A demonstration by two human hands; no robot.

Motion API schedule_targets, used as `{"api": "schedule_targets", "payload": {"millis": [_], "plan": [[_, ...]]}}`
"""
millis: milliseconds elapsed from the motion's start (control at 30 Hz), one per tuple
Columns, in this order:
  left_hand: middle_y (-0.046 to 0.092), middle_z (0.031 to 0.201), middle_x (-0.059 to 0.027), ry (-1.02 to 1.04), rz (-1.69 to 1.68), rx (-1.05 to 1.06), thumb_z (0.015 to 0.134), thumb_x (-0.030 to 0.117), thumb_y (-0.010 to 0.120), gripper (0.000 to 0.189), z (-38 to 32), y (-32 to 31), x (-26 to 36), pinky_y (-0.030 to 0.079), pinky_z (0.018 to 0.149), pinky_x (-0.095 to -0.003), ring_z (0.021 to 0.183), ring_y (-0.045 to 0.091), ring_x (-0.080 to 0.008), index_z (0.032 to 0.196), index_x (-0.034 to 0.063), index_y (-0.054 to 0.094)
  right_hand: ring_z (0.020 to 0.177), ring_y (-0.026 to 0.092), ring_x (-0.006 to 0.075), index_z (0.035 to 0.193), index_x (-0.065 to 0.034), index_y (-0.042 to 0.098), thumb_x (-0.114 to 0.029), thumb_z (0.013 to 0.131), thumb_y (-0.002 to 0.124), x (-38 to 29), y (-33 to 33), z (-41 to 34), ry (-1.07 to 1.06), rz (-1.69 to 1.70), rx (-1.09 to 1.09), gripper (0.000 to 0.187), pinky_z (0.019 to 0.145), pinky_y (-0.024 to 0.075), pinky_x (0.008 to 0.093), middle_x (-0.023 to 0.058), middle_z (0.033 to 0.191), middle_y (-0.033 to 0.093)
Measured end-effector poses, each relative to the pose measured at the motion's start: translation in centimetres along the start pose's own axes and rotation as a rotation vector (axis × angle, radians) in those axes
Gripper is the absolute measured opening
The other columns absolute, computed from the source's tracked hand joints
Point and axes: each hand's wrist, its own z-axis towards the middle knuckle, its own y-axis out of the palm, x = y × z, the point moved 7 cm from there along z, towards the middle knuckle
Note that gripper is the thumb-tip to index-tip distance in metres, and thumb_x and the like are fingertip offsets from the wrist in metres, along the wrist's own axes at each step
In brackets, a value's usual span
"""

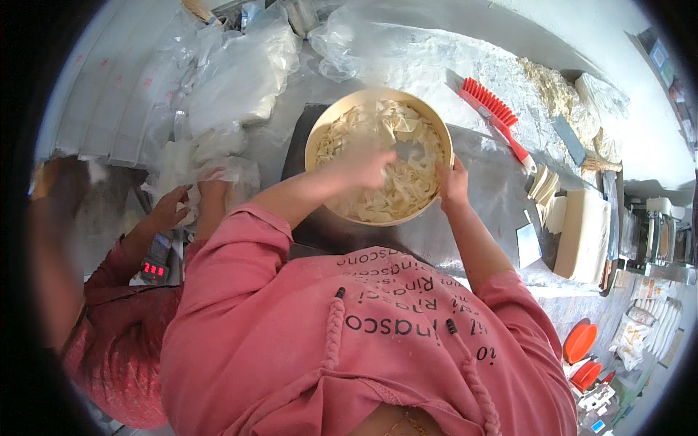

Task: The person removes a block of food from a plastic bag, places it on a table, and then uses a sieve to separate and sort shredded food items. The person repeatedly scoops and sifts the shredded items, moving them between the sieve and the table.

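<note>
A round, cream-coloured basin [444,128] stands in front of me on the metal worktop [485,180]. Pale, flat dough strips [406,188] lie loose inside it, and a grey patch shows among them. My right hand [453,182] grips the basin's right rim, thumb on the inner side. Over the strips, left of the middle, is my left hand [371,163], blurred. Its fingertips are indistinct, so I cannot tell whether it holds any strips.
At the left, a co-worker's hands [172,207] are at a clear plastic bag [240,174] beside a scale with red digits [154,270]. A red brush [491,106] lies on the flour-dusted surface. Rightward are a scraper [528,244], stacked dough sheets [581,234] and orange bowls [580,342].
</note>
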Motion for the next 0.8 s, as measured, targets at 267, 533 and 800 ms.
{"api": "schedule_targets", "payload": {"millis": [267,533,800], "plan": [[0.053,0.13,-0.0147,-0.106,-1.813,0.994,0.094,0.035,0.043,0.051,-9.2,-8.3,-15.5,0.032,0.108,-0.0385,0.119,0.053,-0.0254,0.131,-0.0004,0.047,0.07,0.062,0.0221,0.117,0.002,0.052,-0.01,0.08,0.057,-5.7,-15.1,-0.1,0.121,0.303,0.105,0.038,0.055,0.052,0.0341,0.0134,0.093,0.062],[0.019,0.155,-0.0149,-0.32,-1.813,1.067,0.093,0.063,0.023,0.079,-9.0,-1.6,-19.2,0.008,0.112,-0.0478,0.142,0.018,-0.0219,0.148,0.0059,0.024,0.066,0.06,0.0243,0.109,0.0029,0.055,-0.019,0.08,0.06,-7.2,-16.2,-4.0,0.173,0.454,0.166,0.036,0.052,0.0485,0.0351,0.0122,0.084,0.059],[0.029,0.151,-0.0098,-0.073,-1.965,0.919,0.09,0.062,0.038,0.077,-5.6,-1.2,-16.4,0.014,0.112,-0.0443,0.139,0.024,-0.0244,0.144,0.0073,0.032,0.071,0.063,0.0283,0.112,0.0061,0.054,-0.015,0.083,0.057,-6.4,-16.7,-5.5,0.17,0.353,0.194,0.036,0.059,0.0551,0.0398,0.0154,0.093,0.062]]}}
